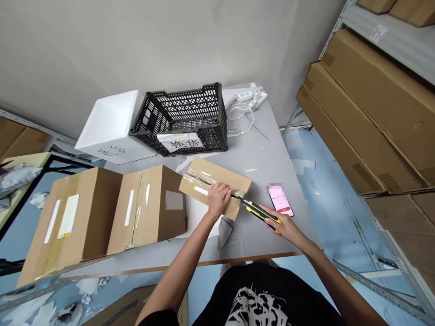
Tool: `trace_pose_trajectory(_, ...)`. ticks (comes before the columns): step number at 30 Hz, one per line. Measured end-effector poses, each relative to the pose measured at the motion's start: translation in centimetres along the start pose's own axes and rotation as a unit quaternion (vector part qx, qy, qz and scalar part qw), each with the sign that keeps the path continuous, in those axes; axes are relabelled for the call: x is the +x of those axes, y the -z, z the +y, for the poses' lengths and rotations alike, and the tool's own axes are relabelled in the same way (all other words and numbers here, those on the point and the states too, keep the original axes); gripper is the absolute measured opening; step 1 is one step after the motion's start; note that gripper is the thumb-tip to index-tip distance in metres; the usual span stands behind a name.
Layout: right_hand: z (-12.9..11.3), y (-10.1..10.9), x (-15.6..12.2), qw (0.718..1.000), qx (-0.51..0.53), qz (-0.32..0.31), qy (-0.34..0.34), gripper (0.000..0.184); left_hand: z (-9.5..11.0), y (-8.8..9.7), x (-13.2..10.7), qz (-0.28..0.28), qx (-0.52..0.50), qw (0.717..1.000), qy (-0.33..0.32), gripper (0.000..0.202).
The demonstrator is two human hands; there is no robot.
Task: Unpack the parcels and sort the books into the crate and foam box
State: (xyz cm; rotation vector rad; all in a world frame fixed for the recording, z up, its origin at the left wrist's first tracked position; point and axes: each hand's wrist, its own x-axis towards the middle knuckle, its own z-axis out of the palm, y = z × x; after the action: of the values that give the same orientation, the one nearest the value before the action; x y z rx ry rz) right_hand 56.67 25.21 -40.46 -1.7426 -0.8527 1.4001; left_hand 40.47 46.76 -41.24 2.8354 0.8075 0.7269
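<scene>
Small brown cardboard box (220, 173) sits in front of the black plastic crate (222, 129). I think it's light and stiff, best held by its edges. My left hand (219, 198) is on top, grip hard to tell; my right hand (280, 222) holds a yellow-and-black cutter (255, 210).

The person's left forearm (186, 258) slanted up and inward from the lower left, bare below a short sleeve (158, 318), and ended in the left hand (219, 199), back uppermost, fingers bent and bunched together, though whether they gripped could not be told. The right forearm (336, 276), also bare, reached in from the lower right, with the right hand (282, 225) held lower and apart from the left, its fingers curled in a grip. The torso (263, 294) stood centred between both arms.
</scene>
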Motion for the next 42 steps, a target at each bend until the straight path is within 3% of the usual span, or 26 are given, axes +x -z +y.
trace_pose_trajectory(6,0.2,-0.8,-0.6,0.999,0.035,0.008,-0.012,0.057,0.0,-0.3,0.2,0.034,0.001,0.999,-0.006,0.041)
trace_pose_trajectory(10,0.9,-1.9,-1.7,1.0,0.015,-0.005,-0.005,0.056,0.3,-0.1,1.2,0.1,0.006,0.995,-0.016,0.042)
trace_pose_trajectory(13,1.3,-1.5,-3.8,0.995,-0.072,0.064,0.022,0.052,0.5,0.7,1.2,0.151,0.012,0.988,-0.037,0.045)
trace_pose_trajectory(16,1.1,-0.1,-5.6,0.967,-0.186,0.164,0.063,0.051,0.6,2.4,-0.7,0.159,0.017,0.985,-0.066,0.046)
trace_pose_trajectory(18,0.6,0.6,-5.8,0.945,-0.24,0.206,0.088,0.05,0.5,3.8,-2.8,0.13,0.021,0.986,-0.099,0.038)
trace_pose_trajectory(20,-0.1,0.9,-5.0,0.926,-0.281,0.225,0.112,0.047,0.4,5.1,-5.1,0.059,0.025,0.99,-0.124,0.027)
trace_pose_trajectory(23,-1.1,0.5,-3.0,0.897,-0.348,0.227,0.151,0.041,0.3,6.5,-7.9,-0.115,0.037,0.987,-0.109,0.015)
trace_pose_trajectory(26,-1.8,0.2,-1.6,0.866,-0.407,0.223,0.184,0.039,0.4,7.2,-8.8,-0.267,0.053,0.96,-0.066,0.018)
trace_pose_trajectory(28,-1.9,0.2,-1.1,0.849,-0.437,0.22,0.199,0.039,0.5,7.5,-7.4,-0.33,0.052,0.941,-0.057,0.019)
trace_pose_trajectory(30,-1.9,0.4,-0.8,0.835,-0.462,0.217,0.204,0.039,0.8,7.9,-4.3,-0.366,0.047,0.928,-0.06,0.019)
trace_pose_trajectory(34,-1.5,1.0,-0.1,0.82,-0.497,0.203,0.199,0.041,1.3,7.3,4.5,-0.311,0.059,0.946,-0.075,0.017)
trace_pose_trajectory(37,-1.2,1.5,0.5,0.804,-0.519,0.199,0.211,0.042,1.6,4.9,9.5,-0.313,0.085,0.936,-0.139,0.044)
trace_pose_trajectory(39,-1.1,1.8,0.7,0.796,-0.531,0.196,0.216,0.042,1.6,3.1,11.1,-0.355,0.111,0.916,-0.152,0.06)
trace_pose_trajectory(42,-1.3,2.2,0.8,0.79,-0.543,0.188,0.215,0.041,1.3,1.1,11.7,-0.4,0.138,0.892,-0.157,0.065)
